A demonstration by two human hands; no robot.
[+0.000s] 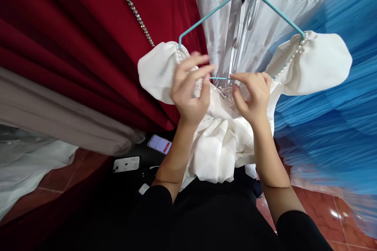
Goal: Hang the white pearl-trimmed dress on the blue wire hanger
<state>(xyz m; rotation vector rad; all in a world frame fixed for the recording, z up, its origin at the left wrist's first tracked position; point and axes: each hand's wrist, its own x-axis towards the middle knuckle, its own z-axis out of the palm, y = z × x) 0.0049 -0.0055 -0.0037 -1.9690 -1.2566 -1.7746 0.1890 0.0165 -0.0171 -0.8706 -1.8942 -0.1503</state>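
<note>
A white dress (215, 153) with puffed sleeves and pearl trim (216, 92) along its neckline hangs on a thin teal hanger (215, 9). In front of the left sleeve, my left hand (190, 94) is raised and blurred by motion; whether its fingertips hold anything does not show. My right hand (253, 96) is at the neckline on the other side, index finger stretched out and thumb apart from it, with nothing visible between them. The hanger's lower bar runs behind the gap between both hands. Part of the bodice is hidden behind my hands and forearms.
Dark red fabric (88, 39) and a sparkling chain (132, 6) are at the left. Blue tulle (318, 125) fills the right side, with white sheer fabric (215, 11) behind the hanger. A lit phone (159, 144) and a white phone (126, 164) lie lower left.
</note>
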